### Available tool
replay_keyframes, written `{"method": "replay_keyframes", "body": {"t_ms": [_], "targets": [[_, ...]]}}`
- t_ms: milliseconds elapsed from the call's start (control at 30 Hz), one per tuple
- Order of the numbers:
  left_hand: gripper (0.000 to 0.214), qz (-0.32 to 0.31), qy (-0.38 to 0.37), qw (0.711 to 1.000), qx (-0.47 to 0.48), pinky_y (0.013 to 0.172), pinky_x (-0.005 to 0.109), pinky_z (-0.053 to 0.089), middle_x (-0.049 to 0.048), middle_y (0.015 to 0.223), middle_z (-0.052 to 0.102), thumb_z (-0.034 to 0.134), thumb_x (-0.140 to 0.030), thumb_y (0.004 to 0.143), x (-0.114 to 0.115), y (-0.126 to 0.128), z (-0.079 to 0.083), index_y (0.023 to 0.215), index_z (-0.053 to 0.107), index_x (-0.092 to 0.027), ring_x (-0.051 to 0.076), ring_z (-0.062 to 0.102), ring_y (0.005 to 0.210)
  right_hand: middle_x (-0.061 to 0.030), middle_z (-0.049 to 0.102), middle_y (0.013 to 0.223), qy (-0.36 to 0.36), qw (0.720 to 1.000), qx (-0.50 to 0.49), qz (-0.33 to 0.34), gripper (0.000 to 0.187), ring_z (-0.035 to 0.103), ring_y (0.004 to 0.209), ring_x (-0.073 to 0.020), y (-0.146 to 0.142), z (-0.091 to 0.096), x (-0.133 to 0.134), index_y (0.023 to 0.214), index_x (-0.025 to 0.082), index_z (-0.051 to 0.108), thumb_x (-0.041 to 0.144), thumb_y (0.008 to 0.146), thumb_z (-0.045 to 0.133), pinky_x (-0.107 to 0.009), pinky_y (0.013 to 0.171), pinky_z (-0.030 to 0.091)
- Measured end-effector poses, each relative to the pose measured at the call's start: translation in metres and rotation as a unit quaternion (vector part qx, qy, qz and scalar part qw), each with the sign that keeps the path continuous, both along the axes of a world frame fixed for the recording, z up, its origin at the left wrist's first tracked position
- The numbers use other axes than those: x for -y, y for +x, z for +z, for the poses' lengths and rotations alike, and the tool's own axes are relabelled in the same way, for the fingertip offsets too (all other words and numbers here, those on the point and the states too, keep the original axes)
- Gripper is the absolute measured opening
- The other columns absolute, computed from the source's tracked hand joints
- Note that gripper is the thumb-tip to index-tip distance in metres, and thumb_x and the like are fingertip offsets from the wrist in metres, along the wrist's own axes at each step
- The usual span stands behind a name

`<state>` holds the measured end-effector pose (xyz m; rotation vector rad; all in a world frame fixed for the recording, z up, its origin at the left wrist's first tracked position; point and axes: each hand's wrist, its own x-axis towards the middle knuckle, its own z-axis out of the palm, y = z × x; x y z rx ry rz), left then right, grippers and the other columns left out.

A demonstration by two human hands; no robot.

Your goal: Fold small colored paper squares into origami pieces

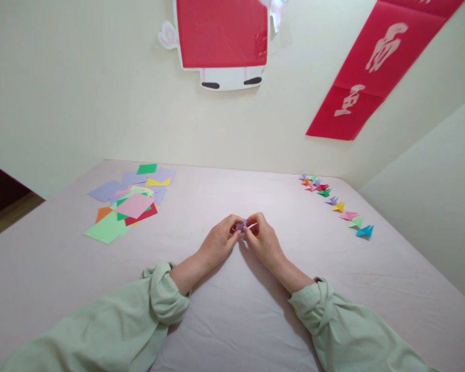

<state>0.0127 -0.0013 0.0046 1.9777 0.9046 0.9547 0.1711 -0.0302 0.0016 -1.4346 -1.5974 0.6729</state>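
Both hands meet: left hand (pixel 217 242) and right hand (pixel 264 239) pinch a small purple paper piece (pixel 240 226), probably folded, between narrow fingertips.

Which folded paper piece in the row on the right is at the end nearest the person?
The blue piece: it is last in the row, just beyond the pale green piece, and all the others lie farther back.

Folded lilac paper (pixel 240 226) pinched between both hands

It is small and tightly folded, largely hidden by fingertips, with only a pale purple edge showing. The left hand (pixel 218 244) and right hand (pixel 266 242) grip it from opposite sides, low over the pink sheet (pixel 232 320).
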Motion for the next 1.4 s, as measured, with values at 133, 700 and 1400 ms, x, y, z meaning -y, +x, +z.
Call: {"method": "replay_keyframes", "body": {"t_ms": [133, 700, 1400], "targets": [[0.020, 0.000, 0.002, 1.000, -0.002, 0.082, 0.030, 0.050, 0.0038, 0.099, 0.063, 0.051, -0.017, 0.087, 0.000, 0.001, -0.002, 0.106, 0.056, -0.021, 0.016, 0.060, 0.088, -0.0013, 0.060, 0.087, 0.000, 1.000, -0.010, 0.001, 0.011, 0.061, 0.067, -0.0155, 0.001, 0.000, -0.001, 0.098, 0.022, 0.046, 0.025, 0.087, 0.048, -0.029, 0.063, 0.048], [0.027, 0.003, -0.076, 0.994, 0.072, 0.080, 0.031, 0.054, 0.0045, 0.105, 0.063, 0.051, -0.011, 0.082, -0.005, 0.004, -0.015, 0.107, 0.054, -0.020, 0.014, 0.064, 0.083, -0.0012, 0.061, 0.088, -0.013, 0.997, -0.060, 0.038, 0.026, 0.062, 0.068, -0.0138, 0.002, -0.003, -0.001, 0.110, 0.022, 0.054, 0.018, 0.086, 0.043, -0.028, 0.066, 0.050], [0.026, 0.004, -0.151, 0.978, 0.144, 0.079, 0.029, 0.053, 0.0040, 0.103, 0.062, 0.056, -0.017, 0.080, -0.005, 0.007, -0.017, 0.106, 0.054, -0.019, 0.014, 0.062, 0.088, 0.0003, 0.057, 0.080, 0.025, 0.999, 0.016, 0.013, 0.009, 0.053, 0.066, -0.0149, 0.005, -0.003, -0.001, 0.086, 0.022, 0.052, 0.015, 0.081, 0.047, -0.027, 0.061, 0.041]]}}
